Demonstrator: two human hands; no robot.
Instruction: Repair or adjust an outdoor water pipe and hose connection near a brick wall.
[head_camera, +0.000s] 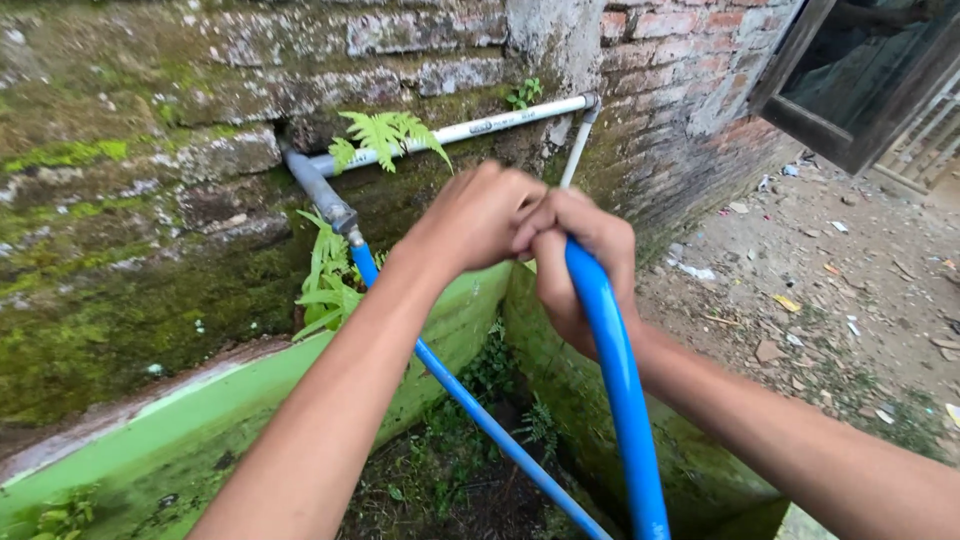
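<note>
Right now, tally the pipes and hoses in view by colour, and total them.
Blue: 2, the thick blue hose gripped by the right hand, with the left hand at its top end, and the thin blue pipe running down from the wall
White: 1, the white pipe
Grey: 1, the grey pipe
Total: 4

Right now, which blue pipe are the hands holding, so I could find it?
Start at the mossy brick wall, where a white pipe runs along it. Below, a green trough sits, and two blue pipes cross it. The held blue pipe is the thicker, nearer one, rising into the right hand; the thin blue pipe joins the grey fitting.
</note>
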